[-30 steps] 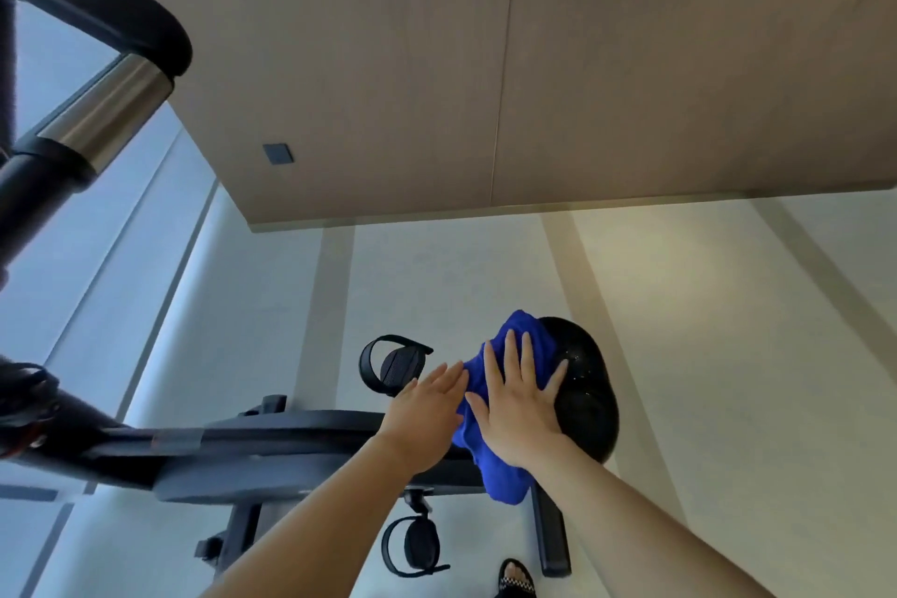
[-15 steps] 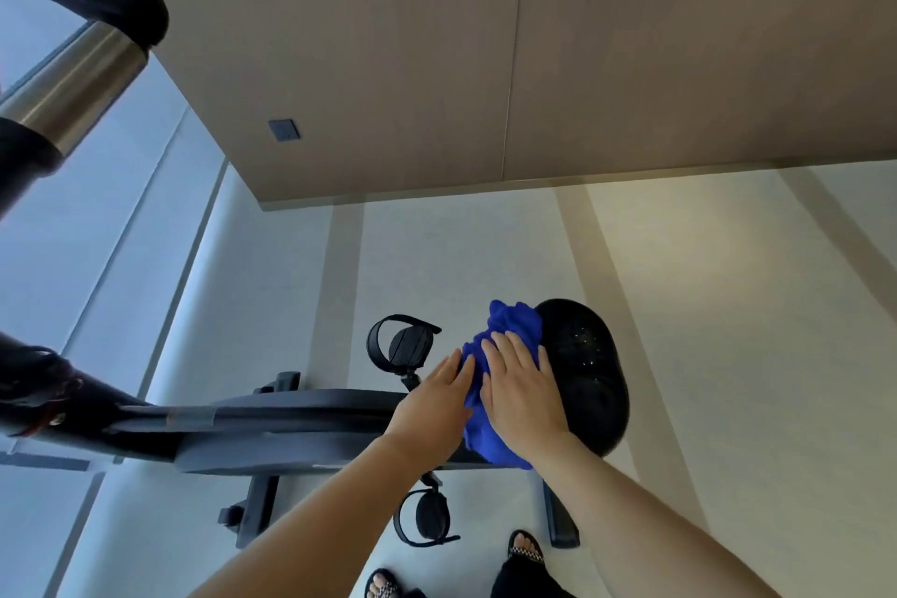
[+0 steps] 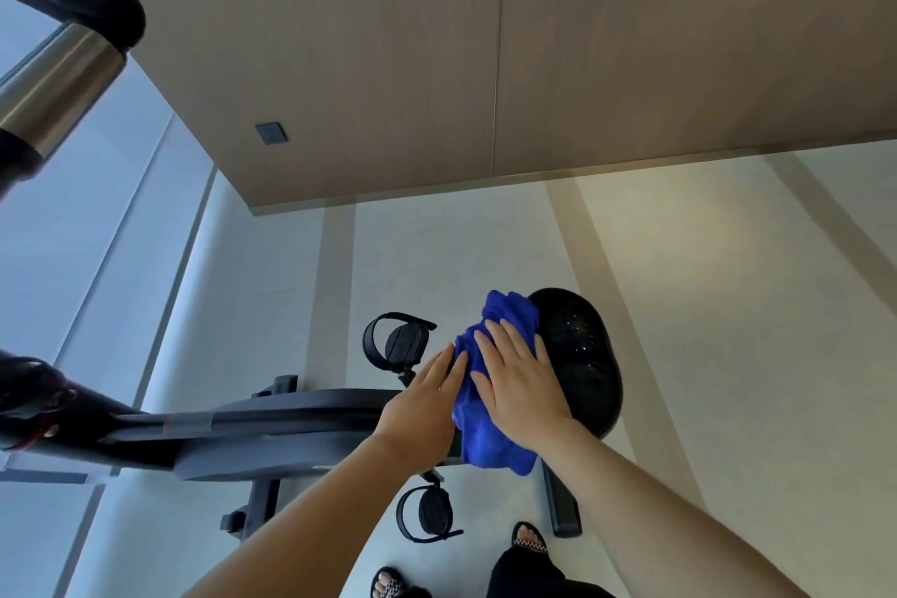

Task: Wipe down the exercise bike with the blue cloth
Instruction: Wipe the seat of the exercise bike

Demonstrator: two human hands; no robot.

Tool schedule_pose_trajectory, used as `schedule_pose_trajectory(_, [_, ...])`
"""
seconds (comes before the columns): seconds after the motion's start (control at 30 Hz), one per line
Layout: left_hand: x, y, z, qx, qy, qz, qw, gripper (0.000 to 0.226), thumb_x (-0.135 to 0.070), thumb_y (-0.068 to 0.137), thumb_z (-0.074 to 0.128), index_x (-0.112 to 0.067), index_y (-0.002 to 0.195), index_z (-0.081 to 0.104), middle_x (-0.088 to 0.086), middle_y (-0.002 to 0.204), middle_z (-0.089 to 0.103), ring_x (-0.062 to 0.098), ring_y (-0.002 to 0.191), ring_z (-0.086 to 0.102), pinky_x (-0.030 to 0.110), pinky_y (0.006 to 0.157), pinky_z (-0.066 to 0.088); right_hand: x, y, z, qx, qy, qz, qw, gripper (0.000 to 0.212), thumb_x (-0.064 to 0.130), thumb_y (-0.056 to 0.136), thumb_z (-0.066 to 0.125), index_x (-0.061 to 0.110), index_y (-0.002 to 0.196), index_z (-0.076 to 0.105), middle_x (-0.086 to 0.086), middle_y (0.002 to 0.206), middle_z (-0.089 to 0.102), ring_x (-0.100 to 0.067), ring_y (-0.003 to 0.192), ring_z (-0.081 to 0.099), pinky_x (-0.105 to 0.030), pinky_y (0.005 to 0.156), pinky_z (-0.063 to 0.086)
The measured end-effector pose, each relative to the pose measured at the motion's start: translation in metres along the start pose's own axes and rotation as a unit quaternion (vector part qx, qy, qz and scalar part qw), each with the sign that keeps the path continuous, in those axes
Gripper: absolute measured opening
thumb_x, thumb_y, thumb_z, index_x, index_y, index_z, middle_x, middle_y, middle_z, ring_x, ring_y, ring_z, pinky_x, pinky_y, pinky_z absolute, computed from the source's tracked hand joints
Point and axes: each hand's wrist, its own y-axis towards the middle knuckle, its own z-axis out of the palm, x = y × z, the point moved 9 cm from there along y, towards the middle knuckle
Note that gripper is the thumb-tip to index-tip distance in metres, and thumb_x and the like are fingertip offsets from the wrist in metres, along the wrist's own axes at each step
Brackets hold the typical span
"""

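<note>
The exercise bike's dark frame (image 3: 272,427) runs from the lower left toward its black saddle (image 3: 585,364) at the middle right. A bunched blue cloth (image 3: 485,432) lies over the saddle's left part and nose. My right hand (image 3: 522,384) lies flat on top of the cloth, fingers spread, pressing it onto the saddle. My left hand (image 3: 427,408) rests flat beside it, fingertips touching the cloth's left edge. Part of the cloth hangs down below my right wrist.
The bike's handlebar (image 3: 63,34), black grip and chrome tube, sits at the upper left. Two strapped pedals (image 3: 403,342) (image 3: 429,512) show on either side of the frame. My sandalled feet (image 3: 529,539) stand on the pale floor. A wooden wall panel (image 3: 485,53) fills the top.
My right hand has drawn its fingers together and slid back along the saddle with the cloth, which is more bunched; more of the saddle's right side shows. The view shifted slightly.
</note>
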Motion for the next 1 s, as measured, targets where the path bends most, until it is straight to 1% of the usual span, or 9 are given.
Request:
schedule_pose_trajectory(0.07, [0.001, -0.005, 0.0, -0.002, 0.016, 0.004, 1.0, 0.084, -0.014, 0.09, 0.05, -0.027, 0.145, -0.011, -0.006, 0.156, -0.014, 0.012, 0.144, -0.001, 0.024, 0.095, 0.046, -0.002, -0.017, 0.005, 0.004, -0.015, -0.005, 1.0, 0.062, 0.046, 0.093, 0.038, 0.01, 0.144, 0.029, -0.013, 0.151, 0.028, -0.028, 0.14, 0.025, -0.049, 0.105, 0.034])
schedule_pose_trajectory(0.17, [0.0, -0.002, -0.006, -0.014, 0.029, 0.003, 0.999, 0.081, -0.014, 0.09, 0.05, -0.028, 0.146, -0.006, -0.004, 0.157, -0.008, 0.018, 0.143, 0.013, 0.028, 0.097, 0.044, -0.006, -0.008, 0.017, 0.047, -0.016, -0.015, 0.999, 0.067, 0.048, 0.097, 0.026, 0.012, 0.148, 0.002, -0.011, 0.157, 0.001, -0.027, 0.145, -0.001, -0.048, 0.113, 0.016])
schedule_pose_trajectory(0.23, [-0.001, 0.003, -0.011, -0.022, 0.031, 0.003, 0.999, 0.076, -0.015, 0.09, 0.049, -0.025, 0.147, -0.001, -0.001, 0.157, -0.001, 0.02, 0.142, 0.017, 0.031, 0.102, 0.039, -0.005, 0.003, 0.017, 0.063, -0.011, -0.014, 0.998, 0.064, 0.047, 0.099, 0.02, 0.013, 0.148, -0.003, -0.009, 0.158, -0.004, -0.024, 0.144, -0.008, -0.047, 0.115, 0.008])
schedule_pose_trajectory(0.43, [-0.007, -0.002, -0.006, -0.021, 0.007, 0.004, 1.0, 0.075, -0.016, 0.09, 0.05, -0.021, 0.148, 0.001, -0.003, 0.157, -0.001, 0.015, 0.143, 0.006, 0.027, 0.108, 0.032, -0.004, -0.007, 0.013, 0.04, 0.049, 0.008, 0.998, 0.054, 0.039, 0.1, 0.027, 0.018, 0.148, 0.012, -0.002, 0.158, 0.006, -0.018, 0.145, 0.002, -0.041, 0.115, 0.014])
schedule_pose_trajectory(0.57, [-0.014, -0.004, -0.007, -0.012, 0.015, 0.016, 1.0, 0.074, -0.016, 0.091, 0.048, -0.021, 0.148, 0.002, -0.001, 0.157, -0.005, 0.016, 0.144, 0.002, 0.027, 0.109, 0.032, -0.005, -0.009, 0.003, -0.001, 0.133, 0.025, 0.991, 0.042, 0.023, 0.1, 0.038, 0.019, 0.142, 0.035, 0.003, 0.154, 0.025, -0.014, 0.142, 0.017, -0.03, 0.113, 0.02])
schedule_pose_trajectory(0.67, [-0.016, -0.005, -0.009, 0.004, 0.011, 0.012, 1.0, 0.076, -0.015, 0.09, 0.048, -0.022, 0.147, -0.002, 0.001, 0.157, -0.004, 0.018, 0.144, 0.003, 0.03, 0.106, 0.037, -0.013, -0.003, -0.019, -0.034, 0.191, 0.051, 0.98, 0.029, 0.012, 0.096, 0.046, 0.013, 0.123, 0.055, -0.003, 0.135, 0.052, -0.017, 0.127, 0.043, -0.027, 0.103, 0.035])
schedule_pose_trajectory(0.73, [-0.02, -0.002, -0.015, 0.006, -0.008, 0.014, 1.0, 0.079, -0.015, 0.09, 0.047, -0.02, 0.147, -0.008, 0.001, 0.157, -0.001, 0.018, 0.144, 0.005, 0.031, 0.108, 0.035, -0.016, 0.003, -0.038, -0.061, 0.163, 0.048, 0.984, 0.023, 0.013, 0.095, 0.046, 0.013, 0.115, 0.058, -0.001, 0.122, 0.06, -0.019, 0.116, 0.052, -0.03, 0.094, 0.041])
schedule_pose_trajectory(0.9, [-0.036, 0.012, -0.047, -0.045, -0.021, 0.038, 0.998, 0.08, -0.014, 0.091, 0.046, -0.021, 0.146, -0.01, -0.001, 0.157, 0.0, 0.018, 0.141, 0.016, 0.026, 0.104, 0.037, -0.026, 0.005, -0.068, -0.126, 0.076, 0.078, 0.986, 0.043, 0.016, 0.095, 0.045, 0.019, 0.138, 0.039, 0.001, 0.149, 0.034, -0.018, 0.139, 0.024, -0.043, 0.113, 0.014])
schedule_pose_trajectory(1.0, [-0.041, 0.017, -0.048, -0.042, -0.011, 0.054, 0.998, 0.073, -0.015, 0.093, 0.043, -0.02, 0.147, -0.005, -0.004, 0.157, -0.002, 0.014, 0.142, 0.013, 0.026, 0.103, 0.039, -0.025, 0.001, -0.042, -0.036, 0.027, 0.115, 0.992, 0.055, 0.036, 0.1, 0.032, 0.014, 0.147, 0.015, -0.01, 0.157, 0.006, -0.027, 0.144, 0.002, -0.05, 0.114, 0.002])
